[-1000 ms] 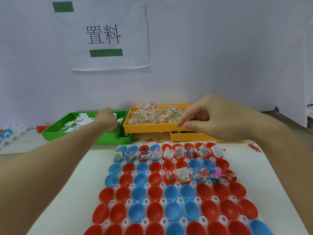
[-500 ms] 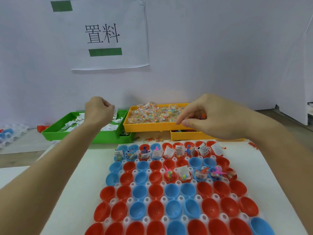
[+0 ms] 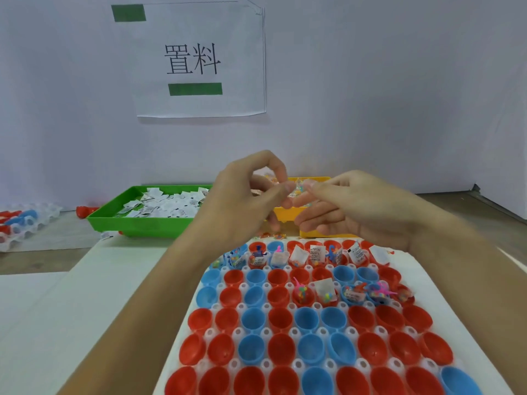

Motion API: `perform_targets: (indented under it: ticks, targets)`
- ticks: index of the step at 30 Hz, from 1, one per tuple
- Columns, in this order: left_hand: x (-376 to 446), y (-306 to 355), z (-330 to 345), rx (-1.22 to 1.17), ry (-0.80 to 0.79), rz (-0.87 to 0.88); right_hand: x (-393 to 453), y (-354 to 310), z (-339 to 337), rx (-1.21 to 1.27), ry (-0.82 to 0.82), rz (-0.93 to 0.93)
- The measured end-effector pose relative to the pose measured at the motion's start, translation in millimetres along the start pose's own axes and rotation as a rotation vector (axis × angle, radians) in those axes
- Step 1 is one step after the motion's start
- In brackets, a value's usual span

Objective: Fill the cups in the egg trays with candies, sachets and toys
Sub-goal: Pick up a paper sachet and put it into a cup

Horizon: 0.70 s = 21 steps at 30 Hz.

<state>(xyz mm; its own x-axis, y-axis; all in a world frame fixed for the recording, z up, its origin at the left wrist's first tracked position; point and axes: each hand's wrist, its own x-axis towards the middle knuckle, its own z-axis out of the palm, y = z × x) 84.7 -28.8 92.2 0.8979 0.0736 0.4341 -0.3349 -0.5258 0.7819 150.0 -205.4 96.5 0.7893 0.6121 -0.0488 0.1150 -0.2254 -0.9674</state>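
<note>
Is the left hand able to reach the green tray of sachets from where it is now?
Probably yes. The left hand is raised just right of the green tray, and nothing stands between them. Its fingertips seem busy pinching something small, though.

The cups [image 3: 308,320] are red and blue, mixed in no fixed order, set in a translucent white tray [image 3: 265,332]. One bin [image 3: 142,223] is green and holds white sachets [image 3: 162,205] with black print. The other bin [image 3: 285,215] is yellow, with candies [image 3: 299,189] in mixed bright colours. The toys [image 3: 299,285] are pink and blue. The wall sign [image 3: 199,61] is white with black characters and two green bars. The table [image 3: 71,309] is white.
</note>
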Motion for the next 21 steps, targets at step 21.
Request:
perform_targets:
  ticks: [21]
  targets:
    - [2.3,-8.6,-3.2,0.010,-0.193,-0.075,5.0,10.3,-9.0,-0.356,0.083,-0.288]
